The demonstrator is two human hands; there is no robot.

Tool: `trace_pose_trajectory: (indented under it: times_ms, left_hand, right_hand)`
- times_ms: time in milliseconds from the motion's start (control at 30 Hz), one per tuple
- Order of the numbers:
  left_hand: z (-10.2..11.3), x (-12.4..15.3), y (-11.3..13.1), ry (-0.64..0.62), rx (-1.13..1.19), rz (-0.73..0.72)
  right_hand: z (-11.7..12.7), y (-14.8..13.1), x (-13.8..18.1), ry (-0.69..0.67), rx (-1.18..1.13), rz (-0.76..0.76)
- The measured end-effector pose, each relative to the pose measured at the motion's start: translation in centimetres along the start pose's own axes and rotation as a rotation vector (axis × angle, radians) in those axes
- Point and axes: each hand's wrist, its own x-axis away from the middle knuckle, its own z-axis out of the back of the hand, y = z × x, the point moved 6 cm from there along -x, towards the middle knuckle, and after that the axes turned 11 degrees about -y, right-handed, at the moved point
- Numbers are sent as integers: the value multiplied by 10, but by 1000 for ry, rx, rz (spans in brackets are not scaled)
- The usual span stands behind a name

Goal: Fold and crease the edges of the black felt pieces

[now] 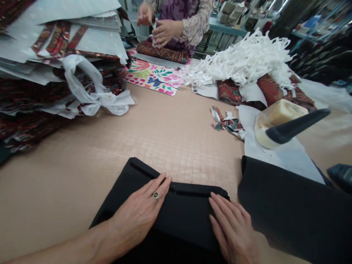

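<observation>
A black fabric piece [184, 214] lies flat on the tan table [82, 165] right in front of me. My left hand [140, 211], with a ring on one finger, rests flat on its left half, fingers stretched toward the top seam. My right hand [233, 229] lies flat on its right edge, fingers extended and together. Neither hand grips anything. A second, larger black fabric piece [291, 216] lies just to the right of my right hand.
A tall stack of patterned cloth and white paper [55, 55] with a knotted white bag [93, 95] fills the left. White shredded strips [242, 62], a flowered sheet [154, 77], fabric scraps [227, 123] and a pale block with a black handle [286, 123] lie beyond. Another person's hands [162, 31] work across the table.
</observation>
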Motion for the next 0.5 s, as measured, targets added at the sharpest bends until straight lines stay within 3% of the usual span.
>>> trace_pose_trajectory:
  times_ms: [133, 300, 500]
  left_hand:
    - [-6, 26, -36, -5, -20, 93]
    - [-1, 40, -82, 64, 9, 279]
    - [6, 18, -79, 119, 251, 56]
  right_hand:
    - [3, 1, -1, -21, 19, 39]
    - [13, -4, -24, 23, -12, -38]
    - [-1, -20, -49, -44, 28, 95]
